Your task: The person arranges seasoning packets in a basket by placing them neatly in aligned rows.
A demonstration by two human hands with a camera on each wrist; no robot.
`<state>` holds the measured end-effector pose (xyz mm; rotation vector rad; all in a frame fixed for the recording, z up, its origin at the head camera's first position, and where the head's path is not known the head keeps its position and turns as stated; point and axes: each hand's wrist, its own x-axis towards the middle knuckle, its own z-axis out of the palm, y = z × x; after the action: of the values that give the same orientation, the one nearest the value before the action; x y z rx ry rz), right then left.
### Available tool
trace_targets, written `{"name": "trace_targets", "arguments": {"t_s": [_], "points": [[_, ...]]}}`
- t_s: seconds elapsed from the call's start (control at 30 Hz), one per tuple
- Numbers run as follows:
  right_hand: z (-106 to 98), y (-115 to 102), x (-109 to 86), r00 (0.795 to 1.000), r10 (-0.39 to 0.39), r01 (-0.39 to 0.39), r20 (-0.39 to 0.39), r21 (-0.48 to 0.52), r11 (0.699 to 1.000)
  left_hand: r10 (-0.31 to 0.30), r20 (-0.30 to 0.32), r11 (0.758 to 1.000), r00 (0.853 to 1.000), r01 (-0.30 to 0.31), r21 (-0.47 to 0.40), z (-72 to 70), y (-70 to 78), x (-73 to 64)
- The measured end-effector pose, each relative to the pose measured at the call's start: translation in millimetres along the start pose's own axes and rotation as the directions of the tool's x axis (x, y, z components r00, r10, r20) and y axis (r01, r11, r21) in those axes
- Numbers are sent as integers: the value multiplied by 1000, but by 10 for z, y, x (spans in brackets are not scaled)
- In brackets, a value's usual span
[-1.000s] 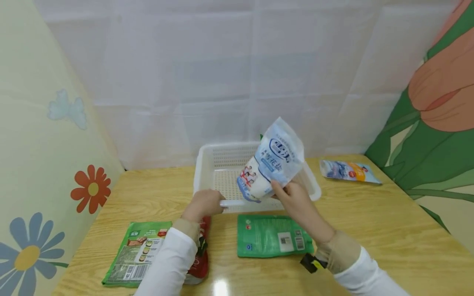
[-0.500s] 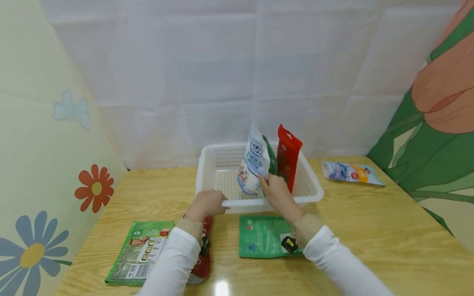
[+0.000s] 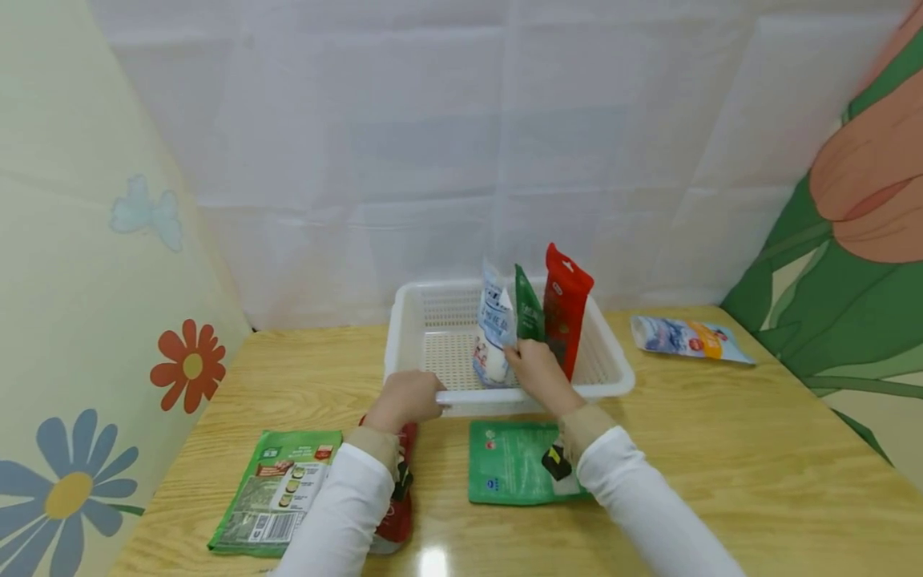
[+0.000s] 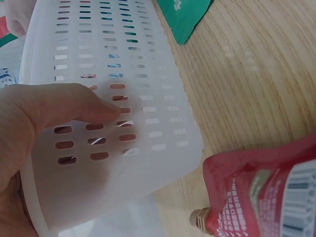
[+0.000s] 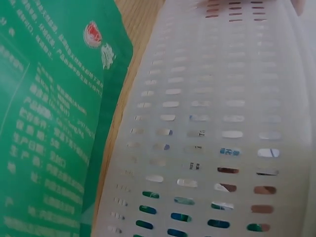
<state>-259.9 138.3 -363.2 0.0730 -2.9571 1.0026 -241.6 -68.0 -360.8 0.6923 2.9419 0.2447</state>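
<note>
In the head view my left hand [image 3: 408,397] grips the front rim of a white plastic basket [image 3: 476,399]. The left wrist view shows its thumb [image 4: 74,103] pressed along the slotted outer wall. My right hand [image 3: 542,373] reaches over the same rim and pinches the edge of a white and blue bag of salt [image 3: 493,340], which stands upright inside. Right beside it in the basket are a dark green packet [image 3: 530,308] and a tall red packet [image 3: 568,296]. From the right wrist, the basket wall [image 5: 197,79] mostly hides my right hand and the bag.
A green pouch [image 3: 505,465] lies in front of the basket, partly under my right wrist. On the left are a green packet [image 3: 277,489] and a red spouted pouch [image 4: 256,192]. A blue and orange packet [image 3: 692,338] lies at the back right. Cloth hangs behind the basket.
My right hand has lowered the bag of salt from above the basket to inside it, turning it upright beside the green packet. My left hand stays on the rim.
</note>
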Motion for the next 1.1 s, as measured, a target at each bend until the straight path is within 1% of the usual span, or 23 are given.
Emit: {"name": "trace_targets", "arguments": {"t_s": [0.17, 0.33, 0.5, 0.67, 0.83, 0.93, 1.1], "points": [[12, 27, 18, 999, 22, -23, 29, 45, 999, 7, -8, 1000, 1000, -7, 10, 11, 2, 8], [13, 20, 33, 998, 66, -67, 17, 60, 996, 15, -20, 1000, 1000, -15, 15, 18, 1, 4], [36, 24, 62, 997, 80, -80, 0, 29, 996, 2, -9, 1000, 1000, -2, 14, 18, 1, 9], [45, 29, 73, 998, 61, -61, -13, -3, 998, -3, -1, 1000, 1000, 3, 8, 9, -3, 12], [37, 17, 66, 998, 51, -50, 22, -5, 999, -1, 1, 1000, 1000, 1, 18, 8, -3, 14], [33, 16, 65, 998, 46, -46, 30, -24, 999, 1, -5, 1000, 1000, -1, 29, 13, -5, 10], [29, 15, 65, 996, 71, -67, 48, -71, 995, 6, -7, 999, 1000, -6, 34, 19, -6, 11]]}}
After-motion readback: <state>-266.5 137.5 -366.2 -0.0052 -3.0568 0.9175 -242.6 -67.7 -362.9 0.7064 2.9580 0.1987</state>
